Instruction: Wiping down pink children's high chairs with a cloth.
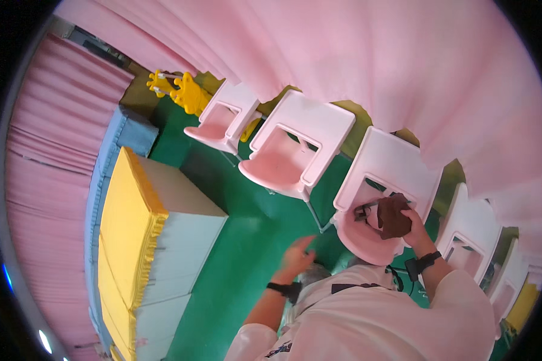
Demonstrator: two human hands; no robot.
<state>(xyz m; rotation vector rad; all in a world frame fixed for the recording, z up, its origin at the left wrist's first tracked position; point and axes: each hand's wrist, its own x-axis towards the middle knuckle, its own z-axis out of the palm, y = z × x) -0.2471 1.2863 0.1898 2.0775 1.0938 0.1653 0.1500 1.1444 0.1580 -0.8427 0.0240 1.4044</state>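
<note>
My right hand grips a dark brown cloth and presses it on the seat of a pale pink plastic chair. My left hand hovers empty, fingers spread, over the green floor to the left of that chair. Both wrists wear a black band. My white sleeves fill the lower edge.
More pink chairs stand in a row along a pink curtain. A table with a white skirt and yellow fringed cover stands at left. A yellow plastic object sits at the far end of the row.
</note>
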